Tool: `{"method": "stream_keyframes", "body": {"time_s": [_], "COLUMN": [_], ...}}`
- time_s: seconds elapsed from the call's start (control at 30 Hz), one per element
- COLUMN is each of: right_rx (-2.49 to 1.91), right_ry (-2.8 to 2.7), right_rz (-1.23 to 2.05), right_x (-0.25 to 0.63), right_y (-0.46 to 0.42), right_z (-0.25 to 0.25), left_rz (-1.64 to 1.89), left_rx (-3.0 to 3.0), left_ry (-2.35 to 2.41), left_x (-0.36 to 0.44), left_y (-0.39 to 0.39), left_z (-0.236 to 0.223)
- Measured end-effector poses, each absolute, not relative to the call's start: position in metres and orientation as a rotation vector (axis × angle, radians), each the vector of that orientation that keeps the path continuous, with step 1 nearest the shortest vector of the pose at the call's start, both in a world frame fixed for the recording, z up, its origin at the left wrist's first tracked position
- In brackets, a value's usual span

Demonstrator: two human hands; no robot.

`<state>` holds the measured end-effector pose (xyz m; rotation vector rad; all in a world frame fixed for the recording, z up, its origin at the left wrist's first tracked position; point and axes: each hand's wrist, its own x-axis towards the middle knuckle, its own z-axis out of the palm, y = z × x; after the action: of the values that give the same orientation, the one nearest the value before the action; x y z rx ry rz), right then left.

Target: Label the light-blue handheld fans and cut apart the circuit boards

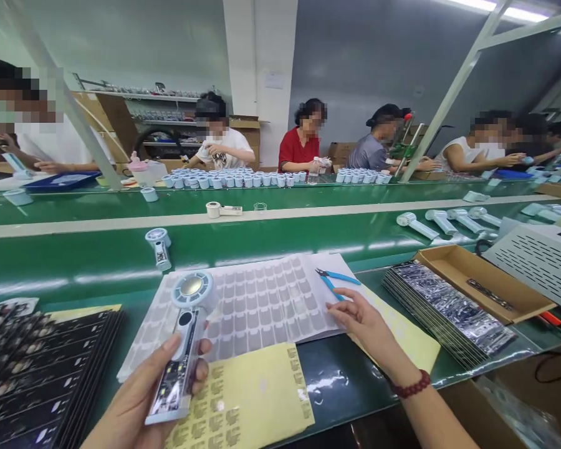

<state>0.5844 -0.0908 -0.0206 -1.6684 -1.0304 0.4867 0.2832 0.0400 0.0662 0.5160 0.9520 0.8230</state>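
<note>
The left hand (143,399) is wrapped around a handheld fan (182,346), near left, thumb over its front, round head tilted away toward the far side. The right hand (362,321) lies open, fingers spread, its fingertips (333,307) touching the right edge of the white sticker sheet (262,305) spread in the middle of the table; whether it pinches a sticker is hard to tell. Blue-handled pliers (334,279) lie just beyond that hand. A yellow backing sheet (257,393) sits near, under the fan. On the green conveyor belt (280,234) behind, another fan (159,246) rests. Stacked black trays (37,374) fill the near left.
</note>
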Motion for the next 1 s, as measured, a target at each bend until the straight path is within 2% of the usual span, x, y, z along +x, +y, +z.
{"method": "stream_keyframes", "body": {"time_s": [0.27,0.53,0.8,1.0], "right_rx": [-1.809,-1.491,-1.084,-1.117], "right_ry": [-1.084,-0.925,-0.699,-0.713], "right_rz": [0.425,0.666,0.999,1.023], "right_x": [0.558,0.562,0.431,0.387], "right_y": [-0.088,-0.094,-0.081,-0.060], "right_z": [-0.010,0.005,0.052,0.056], "left_rz": [0.802,0.788,0.804,0.860], "left_rx": [0.456,0.270,-0.031,-0.030], "left_ry": [0.934,0.871,0.900,0.915], "left_x": [0.286,0.297,0.313,0.312], "left_y": [0.031,0.044,0.024,0.023], "left_z": [0.072,0.071,0.090,0.089]}}
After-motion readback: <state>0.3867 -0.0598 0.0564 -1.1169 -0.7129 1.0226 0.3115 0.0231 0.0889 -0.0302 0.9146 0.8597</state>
